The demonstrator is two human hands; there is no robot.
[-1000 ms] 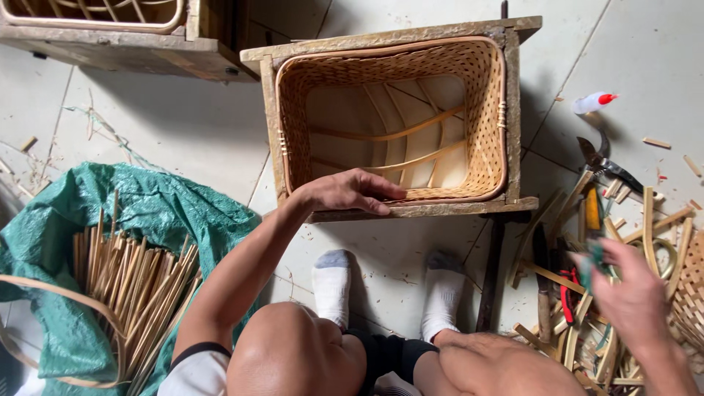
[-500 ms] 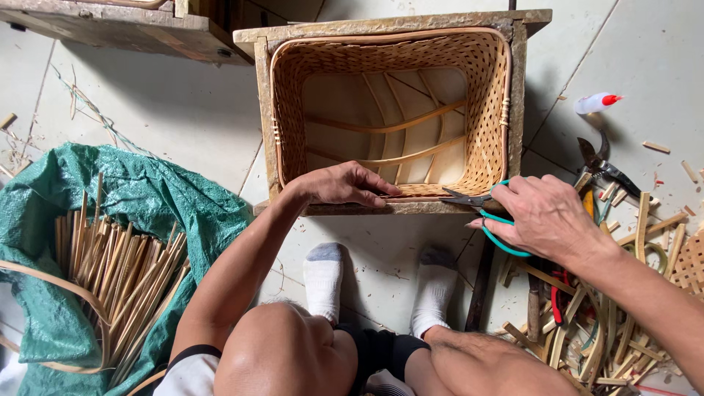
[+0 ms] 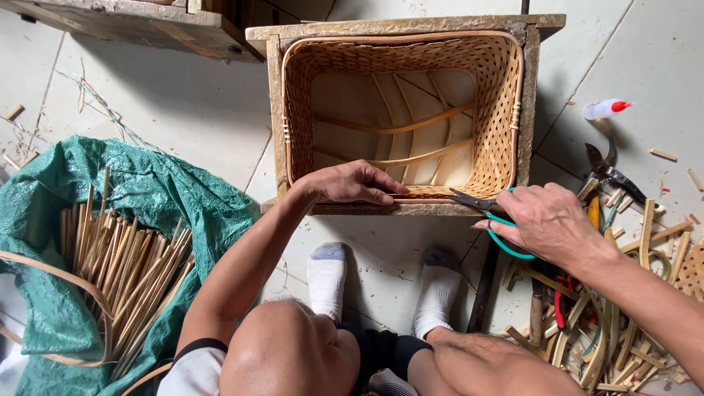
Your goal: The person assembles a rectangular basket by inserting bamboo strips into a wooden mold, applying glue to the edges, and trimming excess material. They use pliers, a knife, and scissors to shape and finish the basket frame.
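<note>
We see one tiled floor (image 3: 169, 95), pale and smooth, carrying everything here. On it at the left lies one crumpled green tarp (image 3: 158, 194), holding a bundle of thin straight bamboo sticks (image 3: 128, 268), too many to count. In the middle, far from us, stands one rectangular woven basket (image 3: 400, 117), its walls a fine tan weave, its rim a smooth bent strip, set inside one rough wooden frame (image 3: 400, 28). At the right lies a loose heap of curved cane offcuts (image 3: 631, 308), with one pair of dark pliers (image 3: 612, 172) and one small white bottle with a red tip (image 3: 605, 109) beyond it. Two white socks (image 3: 326, 282) show near us. Our left hand (image 3: 352, 183) lies flat, fingers together and lightly curled, resting on the basket's near rim. Our right hand (image 3: 546, 220) is closed around one pair of green-handled scissors (image 3: 488, 213), whose dark blades point left and touch that near rim just beside the left fingertips.
</note>
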